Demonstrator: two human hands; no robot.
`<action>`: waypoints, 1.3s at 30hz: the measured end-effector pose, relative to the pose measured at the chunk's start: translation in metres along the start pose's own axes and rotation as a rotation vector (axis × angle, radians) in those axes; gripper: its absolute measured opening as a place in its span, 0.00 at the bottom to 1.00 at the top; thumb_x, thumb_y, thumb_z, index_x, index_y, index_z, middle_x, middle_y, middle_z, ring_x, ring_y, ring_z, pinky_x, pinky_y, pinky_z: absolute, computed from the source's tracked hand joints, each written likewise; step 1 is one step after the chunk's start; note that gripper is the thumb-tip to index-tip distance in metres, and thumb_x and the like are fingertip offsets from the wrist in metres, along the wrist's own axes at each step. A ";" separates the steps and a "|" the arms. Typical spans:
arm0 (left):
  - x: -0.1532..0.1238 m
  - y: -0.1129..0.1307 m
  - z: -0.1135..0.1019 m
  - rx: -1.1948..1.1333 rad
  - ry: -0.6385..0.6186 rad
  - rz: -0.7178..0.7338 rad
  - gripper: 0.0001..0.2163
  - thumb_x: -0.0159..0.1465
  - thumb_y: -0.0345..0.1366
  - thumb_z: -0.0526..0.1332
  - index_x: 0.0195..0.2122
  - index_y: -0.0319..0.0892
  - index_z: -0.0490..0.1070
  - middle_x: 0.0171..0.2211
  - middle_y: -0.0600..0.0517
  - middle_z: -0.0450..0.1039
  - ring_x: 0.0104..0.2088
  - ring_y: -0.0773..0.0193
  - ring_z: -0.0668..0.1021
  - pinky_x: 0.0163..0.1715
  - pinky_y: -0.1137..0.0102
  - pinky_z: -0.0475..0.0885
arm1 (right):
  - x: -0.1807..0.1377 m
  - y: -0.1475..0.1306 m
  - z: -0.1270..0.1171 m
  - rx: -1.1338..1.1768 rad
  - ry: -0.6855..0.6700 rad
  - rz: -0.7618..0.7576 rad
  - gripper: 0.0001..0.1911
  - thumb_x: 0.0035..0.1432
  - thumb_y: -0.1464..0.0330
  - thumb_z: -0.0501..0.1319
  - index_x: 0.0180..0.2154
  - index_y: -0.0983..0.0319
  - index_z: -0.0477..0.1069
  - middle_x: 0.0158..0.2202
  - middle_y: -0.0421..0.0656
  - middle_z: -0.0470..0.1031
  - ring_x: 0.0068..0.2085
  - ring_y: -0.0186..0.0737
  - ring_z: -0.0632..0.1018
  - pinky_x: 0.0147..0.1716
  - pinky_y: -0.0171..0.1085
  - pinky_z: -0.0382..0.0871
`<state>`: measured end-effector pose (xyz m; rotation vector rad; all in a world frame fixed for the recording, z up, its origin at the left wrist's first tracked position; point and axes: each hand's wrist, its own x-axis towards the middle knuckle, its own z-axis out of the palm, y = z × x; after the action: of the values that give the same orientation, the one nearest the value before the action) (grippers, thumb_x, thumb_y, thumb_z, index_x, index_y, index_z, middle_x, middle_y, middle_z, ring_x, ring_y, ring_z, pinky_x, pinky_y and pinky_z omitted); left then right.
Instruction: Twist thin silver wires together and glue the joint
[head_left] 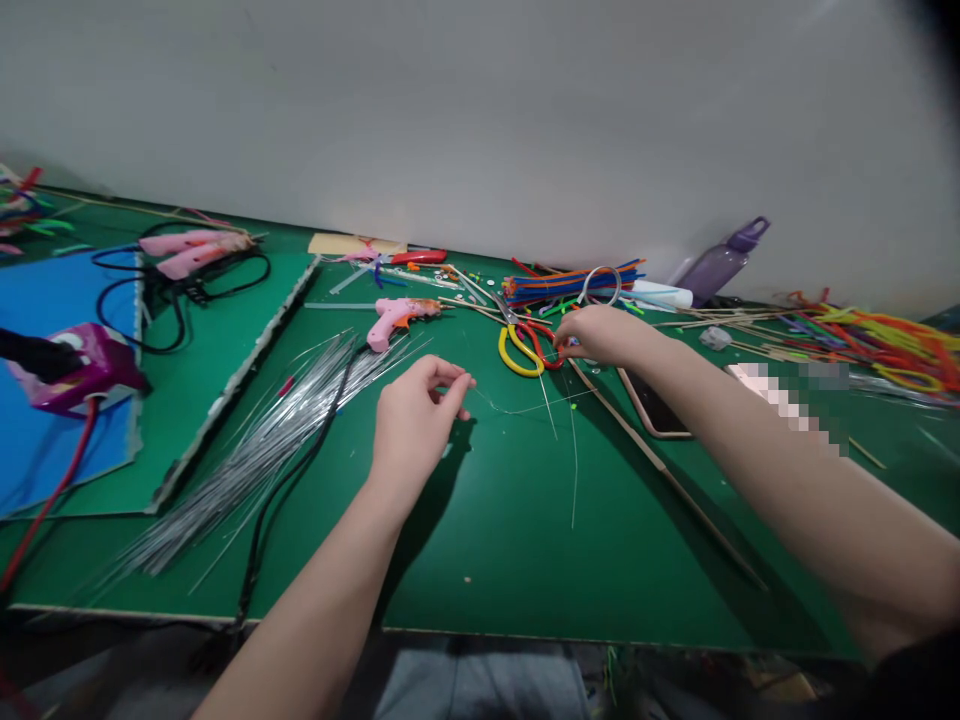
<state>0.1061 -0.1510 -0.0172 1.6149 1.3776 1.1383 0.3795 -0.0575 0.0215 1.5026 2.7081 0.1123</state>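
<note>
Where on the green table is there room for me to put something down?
In front, on the green table, between the left forearm and the long brown stick; mind the thin wire. A smaller patch lies between the blue sheet and the ragged pale edge. It's crowded at the back, around the scissors and pink glue gun.

Your right forearm (712, 420) partly hides the phone (660, 408) right of centre. The wire (506, 412) at your left hand (416, 410) is too thin to trace fully. The frame's left edge cuts off the blue board (60, 300).
</note>
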 end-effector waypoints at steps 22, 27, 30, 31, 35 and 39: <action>-0.004 0.003 -0.001 0.039 -0.015 -0.019 0.06 0.61 0.39 0.60 0.31 0.43 0.70 0.34 0.53 0.79 0.23 0.67 0.79 0.30 0.70 0.71 | -0.135 -0.091 0.014 0.264 0.400 0.768 0.16 0.58 0.56 0.57 0.26 0.59 0.73 0.20 0.39 0.72 0.22 0.36 0.72 0.23 0.37 0.60; -0.004 -0.001 0.002 0.015 -0.008 -0.018 0.07 0.61 0.40 0.60 0.31 0.42 0.69 0.34 0.53 0.79 0.22 0.67 0.79 0.29 0.70 0.71 | -0.117 -0.101 0.029 0.345 0.159 0.640 0.11 0.57 0.62 0.58 0.34 0.58 0.78 0.31 0.41 0.79 0.30 0.38 0.76 0.29 0.36 0.64; -0.003 -0.002 0.002 0.008 -0.004 -0.017 0.07 0.61 0.40 0.60 0.31 0.42 0.69 0.34 0.52 0.79 0.22 0.67 0.79 0.29 0.70 0.71 | -0.102 -0.094 0.034 0.322 0.139 0.611 0.13 0.56 0.61 0.57 0.36 0.58 0.78 0.31 0.42 0.78 0.31 0.40 0.76 0.29 0.37 0.64; -0.003 -0.001 0.002 0.006 -0.001 -0.017 0.07 0.61 0.40 0.60 0.31 0.42 0.69 0.34 0.52 0.79 0.22 0.67 0.79 0.29 0.70 0.71 | -0.097 -0.092 0.036 0.327 0.139 0.604 0.13 0.56 0.61 0.57 0.35 0.58 0.79 0.31 0.42 0.78 0.31 0.40 0.76 0.29 0.37 0.64; -0.003 0.000 0.001 0.010 0.004 -0.021 0.07 0.61 0.40 0.60 0.31 0.42 0.69 0.34 0.52 0.79 0.22 0.67 0.79 0.28 0.71 0.71 | -0.082 -0.088 0.042 0.429 0.112 0.597 0.13 0.54 0.61 0.59 0.34 0.59 0.79 0.30 0.42 0.79 0.30 0.39 0.76 0.29 0.37 0.65; -0.004 0.001 0.000 0.017 0.009 -0.031 0.07 0.61 0.40 0.60 0.31 0.42 0.69 0.34 0.52 0.80 0.22 0.68 0.79 0.27 0.72 0.70 | -0.071 -0.088 0.040 0.489 0.098 0.616 0.15 0.53 0.57 0.59 0.29 0.60 0.79 0.27 0.43 0.78 0.28 0.39 0.75 0.28 0.37 0.63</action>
<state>0.1062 -0.1555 -0.0166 1.5971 1.4171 1.1192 0.3457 -0.1620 -0.0259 2.4786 2.3300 -0.5048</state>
